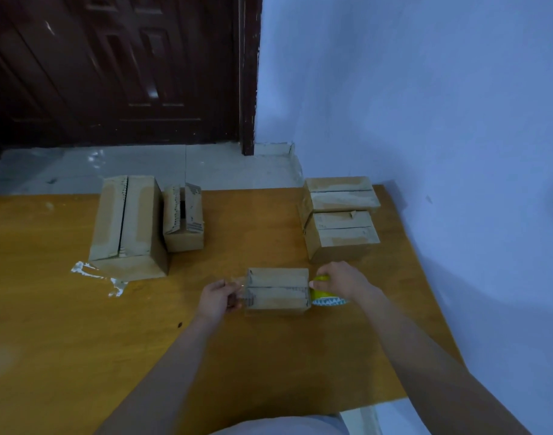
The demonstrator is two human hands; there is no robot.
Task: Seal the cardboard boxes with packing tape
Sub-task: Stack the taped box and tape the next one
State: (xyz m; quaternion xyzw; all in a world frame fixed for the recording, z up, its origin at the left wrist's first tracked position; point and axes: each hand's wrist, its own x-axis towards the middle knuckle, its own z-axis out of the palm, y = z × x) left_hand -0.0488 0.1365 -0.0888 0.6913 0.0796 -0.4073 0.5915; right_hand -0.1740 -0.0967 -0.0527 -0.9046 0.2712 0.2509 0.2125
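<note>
Tape (278,288) is stretching across small box (277,291) at lower centre; my left hand (218,299) is pinching its end, right hand (341,279) is gripping tape roll (327,298).

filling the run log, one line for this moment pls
step: taping small box | left hand: pinches tape end | right hand: grips tape roll | table

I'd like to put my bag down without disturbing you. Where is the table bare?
Bare wood lies nearest the person, below the small box both hands hold, and at far left beyond the crumpled tape scrap. Another gap runs between the left boxes and the right pair. Around the hands it is crowded.
</note>
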